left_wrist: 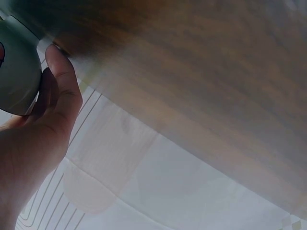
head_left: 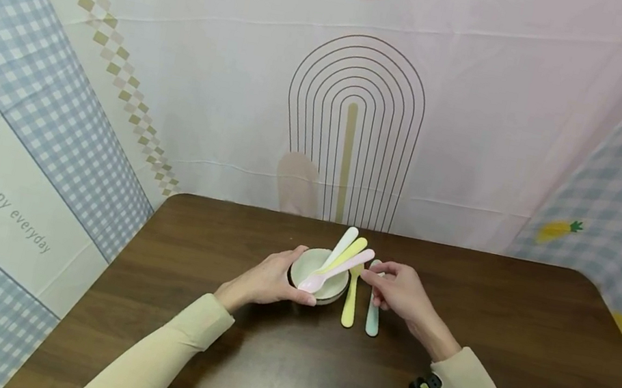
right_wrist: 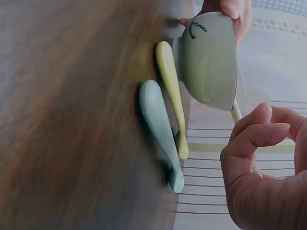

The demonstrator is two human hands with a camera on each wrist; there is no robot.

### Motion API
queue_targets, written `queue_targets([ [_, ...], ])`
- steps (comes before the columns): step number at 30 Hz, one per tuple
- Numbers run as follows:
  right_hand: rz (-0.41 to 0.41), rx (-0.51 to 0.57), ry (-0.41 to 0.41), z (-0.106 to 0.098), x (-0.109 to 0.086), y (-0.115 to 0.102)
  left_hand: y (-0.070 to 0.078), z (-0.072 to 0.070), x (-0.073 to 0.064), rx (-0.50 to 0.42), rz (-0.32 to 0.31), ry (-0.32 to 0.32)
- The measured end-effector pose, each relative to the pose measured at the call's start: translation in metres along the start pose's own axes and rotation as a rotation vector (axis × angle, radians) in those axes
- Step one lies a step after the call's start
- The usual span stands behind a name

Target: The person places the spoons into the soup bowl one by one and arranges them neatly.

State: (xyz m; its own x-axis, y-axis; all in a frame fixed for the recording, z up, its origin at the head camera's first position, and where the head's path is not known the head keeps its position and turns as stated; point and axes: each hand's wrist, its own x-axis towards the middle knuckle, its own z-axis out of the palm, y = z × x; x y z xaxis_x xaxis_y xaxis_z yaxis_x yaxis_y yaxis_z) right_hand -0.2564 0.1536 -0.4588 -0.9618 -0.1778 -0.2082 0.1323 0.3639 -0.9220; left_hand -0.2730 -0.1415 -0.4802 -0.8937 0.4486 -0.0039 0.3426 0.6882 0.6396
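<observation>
My left hand (head_left: 276,278) grips a small pale bowl (head_left: 305,260), thumb along the near side and fingers round the far side. In the left wrist view, part of the bowl (left_wrist: 19,67) shows beside the left hand (left_wrist: 53,103). A pink spoon (head_left: 344,268) leans in the bowl over a yellow utensil (head_left: 353,248) and a white one (head_left: 344,239), whose heads are mostly hidden. Just right of the bowl, a yellow utensil (right_wrist: 169,72) and a light green spoon (right_wrist: 156,110) lie on the table. Above them hovers my right hand (head_left: 401,292), fingers loosely bent, seemingly holding nothing.
The brown wooden table (head_left: 268,367) has its far edge close behind the bowl. A patterned white cloth (head_left: 227,103) hangs behind it, with blue checked cloth on both sides. A small black device (head_left: 425,386) is at the right sleeve's cuff.
</observation>
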Motion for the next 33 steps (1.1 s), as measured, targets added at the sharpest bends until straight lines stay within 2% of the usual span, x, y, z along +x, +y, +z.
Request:
queue_targets([
  [10, -0.019, -0.043, 0.029, -0.002, -0.007, 0.006, 0.002, -0.001, -0.001, 0.009, 0.001, -0.003],
  [18, 0.000, -0.023, 0.063, -0.001, -0.012, 0.008, 0.001, 0.000, -0.001, 0.015, -0.018, -0.007],
  [22, -0.001, -0.080, 0.086, -0.001, -0.016, 0.010, 0.000, 0.000, -0.001, 0.006, -0.013, -0.009],
  [25, 0.000, -0.149, 0.099, -0.001, -0.017, 0.012, 0.000, -0.001, -0.002, -0.003, 0.009, -0.008],
  [26, 0.001, -0.169, 0.102, -0.002, -0.017, 0.012, -0.006, 0.001, 0.000, 0.006, 0.034, -0.001],
  [29, 0.002, -0.207, 0.101, -0.003, -0.017, 0.014, -0.007, 0.001, 0.000, 0.007, 0.048, 0.006],
  [32, 0.001, -0.221, 0.099, -0.003, -0.016, 0.015, -0.007, 0.001, 0.001, 0.006, 0.034, 0.004],
  [33, 0.000, -0.228, 0.098, -0.003, -0.016, 0.015, -0.001, 0.000, -0.001, -0.003, 0.010, -0.003],
])
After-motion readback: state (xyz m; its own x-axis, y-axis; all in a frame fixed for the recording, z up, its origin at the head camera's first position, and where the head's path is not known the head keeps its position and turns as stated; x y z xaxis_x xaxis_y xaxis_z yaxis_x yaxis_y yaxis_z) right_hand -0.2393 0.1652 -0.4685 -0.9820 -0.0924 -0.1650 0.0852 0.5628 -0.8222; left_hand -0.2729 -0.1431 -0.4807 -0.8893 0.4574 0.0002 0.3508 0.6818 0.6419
